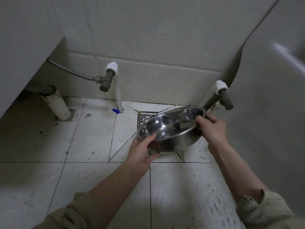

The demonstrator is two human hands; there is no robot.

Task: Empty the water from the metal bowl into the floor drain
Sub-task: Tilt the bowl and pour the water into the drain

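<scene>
A shiny metal bowl (171, 128) hangs tilted above the tiled floor, its far-left rim lowered toward the square metal floor drain (146, 119). The bowl covers the drain's right half. My left hand (142, 153) grips the near-left rim, thumb inside and fingers under the bowl. My right hand (212, 128) holds the right rim, fingers curled over the edge. A pool of water lies in the bowl's lower left part. No stream of water shows.
White pipes with brass valves (107, 80) (225, 98) stand against the tiled wall on both sides of the drain. A thick white drainpipe (57, 104) rises at the left under a fixture. A small blue cap (115, 111) lies on the floor. A large white basin (272, 96) fills the right.
</scene>
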